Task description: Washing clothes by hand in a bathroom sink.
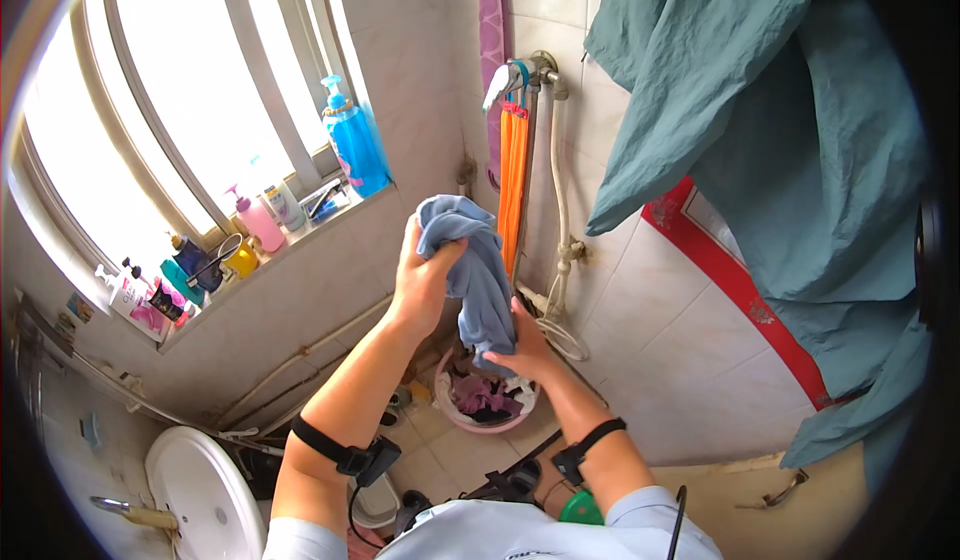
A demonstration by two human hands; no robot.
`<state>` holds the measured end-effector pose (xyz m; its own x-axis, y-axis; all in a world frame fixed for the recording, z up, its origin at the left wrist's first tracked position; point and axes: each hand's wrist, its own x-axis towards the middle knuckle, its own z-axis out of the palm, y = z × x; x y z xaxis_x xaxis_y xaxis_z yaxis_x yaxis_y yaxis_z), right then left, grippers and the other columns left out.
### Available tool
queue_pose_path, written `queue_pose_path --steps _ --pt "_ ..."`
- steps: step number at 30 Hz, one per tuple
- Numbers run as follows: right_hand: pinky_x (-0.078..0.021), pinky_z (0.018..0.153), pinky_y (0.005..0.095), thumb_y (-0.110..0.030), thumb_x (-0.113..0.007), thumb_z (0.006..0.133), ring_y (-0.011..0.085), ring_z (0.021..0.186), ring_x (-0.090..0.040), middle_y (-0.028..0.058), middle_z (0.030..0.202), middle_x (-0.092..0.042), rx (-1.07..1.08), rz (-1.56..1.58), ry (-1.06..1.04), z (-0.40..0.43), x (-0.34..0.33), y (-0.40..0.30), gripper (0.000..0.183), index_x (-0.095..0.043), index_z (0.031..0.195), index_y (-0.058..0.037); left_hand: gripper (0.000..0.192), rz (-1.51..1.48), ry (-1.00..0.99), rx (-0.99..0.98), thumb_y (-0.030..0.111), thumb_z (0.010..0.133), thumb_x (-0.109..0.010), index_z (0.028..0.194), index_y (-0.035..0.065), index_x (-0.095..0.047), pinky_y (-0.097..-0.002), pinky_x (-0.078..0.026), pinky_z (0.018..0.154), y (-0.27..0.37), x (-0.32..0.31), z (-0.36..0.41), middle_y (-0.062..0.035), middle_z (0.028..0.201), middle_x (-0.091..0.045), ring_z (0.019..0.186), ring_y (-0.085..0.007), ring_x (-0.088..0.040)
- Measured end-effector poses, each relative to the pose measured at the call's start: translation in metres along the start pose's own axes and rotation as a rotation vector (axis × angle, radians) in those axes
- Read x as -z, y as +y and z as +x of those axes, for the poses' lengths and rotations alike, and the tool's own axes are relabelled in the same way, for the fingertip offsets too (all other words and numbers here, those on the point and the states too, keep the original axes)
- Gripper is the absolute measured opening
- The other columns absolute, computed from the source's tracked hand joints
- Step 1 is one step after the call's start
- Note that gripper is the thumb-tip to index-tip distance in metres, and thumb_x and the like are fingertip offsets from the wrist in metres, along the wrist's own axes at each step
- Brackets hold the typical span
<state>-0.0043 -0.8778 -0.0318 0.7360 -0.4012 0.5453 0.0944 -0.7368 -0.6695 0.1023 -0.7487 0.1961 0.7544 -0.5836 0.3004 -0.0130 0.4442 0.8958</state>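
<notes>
A bunched, twisted piece of blue-grey cloth (474,275) hangs between my two hands, in front of my chest. My left hand (429,279) grips its upper end, the thumb pressed over the folds. Lower down and to the right, my right hand (521,346) holds the bottom end. Beneath the cloth a pink basin (487,429) stands on the tiled floor, with purple, white and dark clothes (484,395) heaped inside. The cloth's lower end covers part of the basin's far side.
Pump bottles, including a large blue one (356,147), line the windowsill (300,249) at left. A white washbasin (202,492) is at lower left. Teal fabric (750,132) hangs at right. A mixer tap (525,76), orange strip (512,177) and pipe (559,185) are on the far wall.
</notes>
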Motion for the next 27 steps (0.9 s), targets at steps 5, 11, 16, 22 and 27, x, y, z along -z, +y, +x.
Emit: queue_pose_path --steps 5,11,16,22,27 --pt "-0.0419 0.087 0.0281 -0.008 -0.052 0.083 0.0174 0.102 -0.056 0.0122 0.107 -0.061 -0.546 0.642 -0.111 0.045 -0.023 -0.020 0.035 -0.054 0.117 -0.0006 0.035 -0.077 0.275 -0.034 0.001 0.079 -0.056 0.114 0.0061 -0.051 -0.0358 -0.047 0.086 0.027 0.070 0.009 -0.0073 0.102 -0.060 0.096 -0.0205 -0.058" --pt "-0.0420 0.078 0.0219 0.009 -0.035 0.073 0.0097 0.084 -0.053 0.0041 0.090 -0.059 -0.344 0.888 -0.137 0.127 0.007 -0.110 0.039 -0.057 0.104 0.0002 0.042 -0.207 0.483 0.354 0.018 0.080 -0.058 0.118 0.0026 -0.050 -0.0449 -0.049 0.090 -0.057 0.228 -0.060 -0.0136 0.112 -0.058 0.104 -0.0283 -0.058" --pt "-0.0462 0.073 0.0241 0.007 -0.033 0.069 0.0118 0.078 -0.056 0.0054 0.087 -0.059 -0.370 0.936 -0.139 0.156 0.020 -0.159 0.040 -0.059 0.099 0.0020 0.070 0.306 0.376 0.782 0.059 0.083 -0.052 0.127 0.0054 -0.046 -0.0477 -0.042 0.095 -0.114 0.192 -0.095 -0.0145 0.124 -0.052 0.113 -0.0298 -0.052" --pt "-0.0514 0.079 0.0332 0.004 -0.032 0.077 0.0188 0.083 -0.062 0.0099 0.093 -0.062 -0.467 1.180 -0.218 0.154 0.029 -0.202 0.037 -0.055 0.106 0.0037 0.105 0.778 -0.070 -0.104 0.050 0.067 -0.073 0.144 0.0049 -0.017 -0.0461 -0.016 0.110 -0.071 0.163 -0.077 -0.0201 0.144 -0.024 0.136 -0.0336 -0.021" --pt "-0.0494 0.086 0.0351 -0.008 -0.037 0.086 0.0211 0.092 -0.061 0.0104 0.099 -0.062 -0.496 1.392 -0.113 0.131 -0.001 -0.176 0.030 -0.055 0.108 0.0020 0.095 0.573 -0.172 0.038 0.024 0.060 -0.083 0.136 0.0057 -0.029 -0.0424 -0.033 0.102 -0.101 0.109 -0.051 -0.0153 0.124 -0.046 0.115 -0.0303 -0.046"
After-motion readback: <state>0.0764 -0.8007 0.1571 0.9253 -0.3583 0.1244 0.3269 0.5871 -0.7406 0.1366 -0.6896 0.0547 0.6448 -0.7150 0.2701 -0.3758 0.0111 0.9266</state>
